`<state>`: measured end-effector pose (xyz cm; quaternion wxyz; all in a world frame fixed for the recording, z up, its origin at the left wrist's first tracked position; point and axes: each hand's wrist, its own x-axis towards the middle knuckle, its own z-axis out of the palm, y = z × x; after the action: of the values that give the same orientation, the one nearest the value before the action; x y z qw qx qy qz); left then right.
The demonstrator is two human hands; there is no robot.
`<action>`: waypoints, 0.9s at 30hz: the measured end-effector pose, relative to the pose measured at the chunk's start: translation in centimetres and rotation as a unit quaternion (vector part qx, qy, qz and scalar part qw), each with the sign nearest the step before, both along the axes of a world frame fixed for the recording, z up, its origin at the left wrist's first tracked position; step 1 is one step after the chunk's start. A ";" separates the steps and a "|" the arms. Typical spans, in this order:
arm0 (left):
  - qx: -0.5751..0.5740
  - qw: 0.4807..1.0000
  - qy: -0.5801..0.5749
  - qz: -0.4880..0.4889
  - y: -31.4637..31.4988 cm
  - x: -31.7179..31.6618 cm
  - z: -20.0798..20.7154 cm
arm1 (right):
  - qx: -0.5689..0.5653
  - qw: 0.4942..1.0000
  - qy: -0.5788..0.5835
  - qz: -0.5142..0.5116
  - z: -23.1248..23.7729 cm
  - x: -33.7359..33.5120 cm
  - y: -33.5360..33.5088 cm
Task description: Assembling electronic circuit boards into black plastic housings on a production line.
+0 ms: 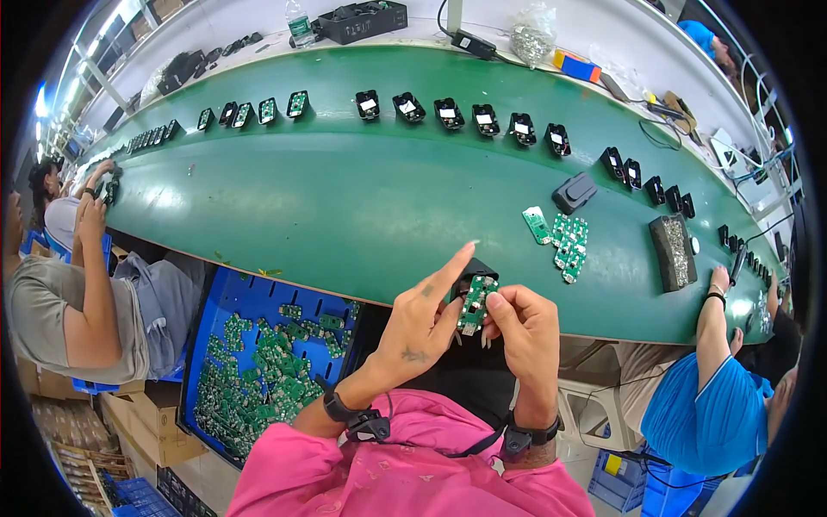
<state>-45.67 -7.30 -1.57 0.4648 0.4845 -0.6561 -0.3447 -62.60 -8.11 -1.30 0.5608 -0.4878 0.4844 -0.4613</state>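
Note:
Just off the table's near edge, my left hand [412, 326] grips a small black plastic casing [475, 268], its index finger stretched out past it and its thumb by a green circuit board [475, 307]. The thumb and fingers of my right hand [527, 332] pinch that board at its right edge. The board lies over the casing, partly covering it; how far it sits inside cannot be made out. Beyond my right hand, a loose pile of green boards [570, 246] lies on the green table [362, 198], beside a closed dark grey casing [575, 192].
Black casings [449, 114] with boards line the table's far side. A blue bin [196, 366] of green boards stands at my left. A dark block-shaped box [673, 252] stands to the right. Co-workers sit on both sides, one in a blue shirt [706, 414].

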 end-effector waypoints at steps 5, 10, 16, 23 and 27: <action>0.040 0.999 0.016 0.015 -0.4 0.2 -0.3 | -0.070 0.993 0.088 -0.045 -0.2 0.6 -0.2; 0.064 0.997 0.040 0.022 -0.3 0.2 0.4 | -0.129 0.978 0.146 -0.073 -0.9 1.1 -0.7; 0.114 0.988 0.100 0.007 0.0 0.3 0.6 | -0.125 0.985 0.104 -0.060 -2.3 1.3 -0.8; 0.132 0.983 0.129 0.020 0.3 -0.3 0.2 | -0.162 0.982 0.095 -0.034 -2.7 1.2 -1.1; 0.164 0.971 0.174 0.019 0.0 -0.2 0.0 | -0.097 0.995 0.013 -0.020 -1.5 1.4 -0.6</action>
<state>-45.89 -7.30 -1.56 0.4929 0.4989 -0.4901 -0.5177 -61.19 -8.75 -2.82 0.4950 -0.5362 0.4546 -0.5106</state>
